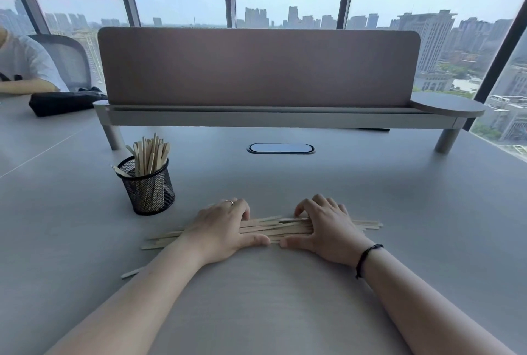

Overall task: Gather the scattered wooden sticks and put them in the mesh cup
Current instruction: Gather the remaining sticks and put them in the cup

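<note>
A flat row of pale wooden sticks [273,227] lies on the grey table, running left to right. My left hand [225,229] rests on its left part, fingers curled over the far side and thumb on the near side. My right hand [325,226] covers the right part the same way. The two thumbs almost meet. Stick ends poke out past both hands. One lone stick [131,272] lies apart near my left forearm. The black mesh cup [148,188] stands upright to the left and behind, with several sticks standing in it.
A raised grey shelf [279,119] with a brown divider panel crosses the back of the table. An oval cable port [281,148] sits in the tabletop below it. A black bag [61,102] and a seated person [25,66] are at the far left.
</note>
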Motion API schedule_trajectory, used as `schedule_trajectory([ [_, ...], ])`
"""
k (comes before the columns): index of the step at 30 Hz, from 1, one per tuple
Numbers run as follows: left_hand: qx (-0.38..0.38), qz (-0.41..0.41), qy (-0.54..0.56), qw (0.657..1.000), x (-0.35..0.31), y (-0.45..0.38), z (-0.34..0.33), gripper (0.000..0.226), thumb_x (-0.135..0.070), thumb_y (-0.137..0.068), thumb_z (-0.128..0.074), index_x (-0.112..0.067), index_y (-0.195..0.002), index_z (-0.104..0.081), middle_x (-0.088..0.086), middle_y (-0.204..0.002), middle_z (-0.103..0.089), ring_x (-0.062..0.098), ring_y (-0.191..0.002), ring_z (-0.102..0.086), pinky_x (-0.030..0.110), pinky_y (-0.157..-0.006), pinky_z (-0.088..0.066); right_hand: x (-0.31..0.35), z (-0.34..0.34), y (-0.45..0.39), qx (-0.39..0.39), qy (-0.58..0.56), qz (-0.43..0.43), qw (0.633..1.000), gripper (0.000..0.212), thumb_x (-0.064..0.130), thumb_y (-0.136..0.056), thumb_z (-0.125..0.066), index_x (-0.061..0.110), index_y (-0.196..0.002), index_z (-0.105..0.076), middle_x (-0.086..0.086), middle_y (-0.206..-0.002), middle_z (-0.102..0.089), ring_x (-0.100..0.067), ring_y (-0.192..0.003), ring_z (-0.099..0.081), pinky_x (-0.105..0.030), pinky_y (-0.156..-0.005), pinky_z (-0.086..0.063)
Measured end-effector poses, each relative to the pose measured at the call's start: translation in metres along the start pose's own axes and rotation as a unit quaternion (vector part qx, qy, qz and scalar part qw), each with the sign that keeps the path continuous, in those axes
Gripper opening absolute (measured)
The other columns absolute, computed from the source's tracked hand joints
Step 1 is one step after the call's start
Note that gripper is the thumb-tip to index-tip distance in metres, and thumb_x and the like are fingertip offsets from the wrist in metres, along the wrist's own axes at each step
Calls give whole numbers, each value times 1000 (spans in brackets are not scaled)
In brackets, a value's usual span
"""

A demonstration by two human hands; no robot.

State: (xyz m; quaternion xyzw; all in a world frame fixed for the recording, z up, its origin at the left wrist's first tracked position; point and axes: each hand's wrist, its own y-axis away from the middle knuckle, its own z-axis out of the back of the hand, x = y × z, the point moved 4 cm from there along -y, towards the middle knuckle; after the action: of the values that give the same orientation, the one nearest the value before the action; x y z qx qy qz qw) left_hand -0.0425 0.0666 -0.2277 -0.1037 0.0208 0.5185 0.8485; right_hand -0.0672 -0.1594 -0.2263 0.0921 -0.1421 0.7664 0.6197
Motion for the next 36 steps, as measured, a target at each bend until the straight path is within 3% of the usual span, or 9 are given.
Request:
schedule_trajectory([
  [9, -44, -29, -44, 998, -3, 2, 1, 74, -95, -69, -33, -22, -78, -45, -11, -78, -40, 14, -74, -41, 34, -63, -29, 6, -1, 4, -14, 21, 11, 1000, 74, 96, -58, -43, 34, -98, -47, 13, -100, -44, -13, -101, -44, -31, -92, -34],
  [13, -117, -59, -37, 991, -3, 3, 3, 85, -101, -66, -19, -20, -72, -42, -8, -64, -48, 22, -61, -48, 34, -54, -30, 13, -2, 7, -37, 29, 22, 999, 73, 96, -59, -43, 32, -93, -47, 13, -96, -45, -12, -96, -45, -31, -91, -38],
  [19, -268, -96, 9, 959, 2, 1, 27, 76, -88, -83, -34, -15, -68, -47, -1, -44, -50, 29, -37, -51, 24, -42, -31, 11, 0, 7, -44, 4, 25, 999, 68, 94, -58, -48, 36, -93, -49, 15, -97, -45, -11, -97, -47, -31, -91, -40],
  [21, -315, -91, 64, 942, 3, 2, 42, 66, -83, -83, -43, -18, -69, -44, -6, -47, -46, 30, -40, -51, 25, -43, -32, 10, 0, 7, -44, -4, 26, 999, 64, 92, -59, -50, 38, -92, -49, 16, -95, -45, -10, -95, -45, -30, -90, -40],
  [25, -362, -50, 222, 904, -4, 7, 75, 63, -74, -82, -57, -19, -63, -33, -11, -49, -24, 15, -49, -26, 23, -45, -24, 9, -1, 7, -46, -7, 30, 998, 63, 90, -60, -53, 37, -94, -52, 18, -96, -46, -9, -96, -45, -29, -90, -38],
  [30, -388, 20, 343, 855, -8, 9, 92, 61, -45, -89, -69, -19, -57, -24, -7, -50, -25, 18, -45, -26, 31, -46, -25, 10, -2, 7, -41, -5, 34, 999, 64, 91, -61, -51, 38, -96, -53, 18, -97, -46, -8, -98, -44, -28, -91, -37],
  [32, -394, 66, 430, 810, -1, 8, 93, 66, -48, -87, -69, -8, -57, -27, 7, -50, -29, 29, -39, -33, 34, -44, -28, 11, -3, 8, -36, -8, 33, 999, 65, 90, -61, -51, 38, -99, -55, 18, -99, -47, -8, -100, -45, -28, -92, -36],
  [34, -401, 89, 521, 748, 4, 8, 95, 67, -52, -81, -70, -1, -60, -31, 12, -52, -33, 23, -35, -35, 32, -45, -28, 12, -3, 9, -28, -8, 34, 999, 65, 89, -63, -52, 39, -104, -57, 18, -103, -48, -8, -104, -45, -27, -94, -35],
  [36, -406, 86, 529, 740, 6, 8, 97, 66, -51, -80, -70, -1, -61, -32, 12, -53, -33, 20, -34, -35, 30, -45, -29, 15, -2, 10, -19, -6, 34, 999, 66, 87, -66, -52, 40, -110, -58, 18, -107, -48, -9, -108, -44, -27, -96, -34],
])
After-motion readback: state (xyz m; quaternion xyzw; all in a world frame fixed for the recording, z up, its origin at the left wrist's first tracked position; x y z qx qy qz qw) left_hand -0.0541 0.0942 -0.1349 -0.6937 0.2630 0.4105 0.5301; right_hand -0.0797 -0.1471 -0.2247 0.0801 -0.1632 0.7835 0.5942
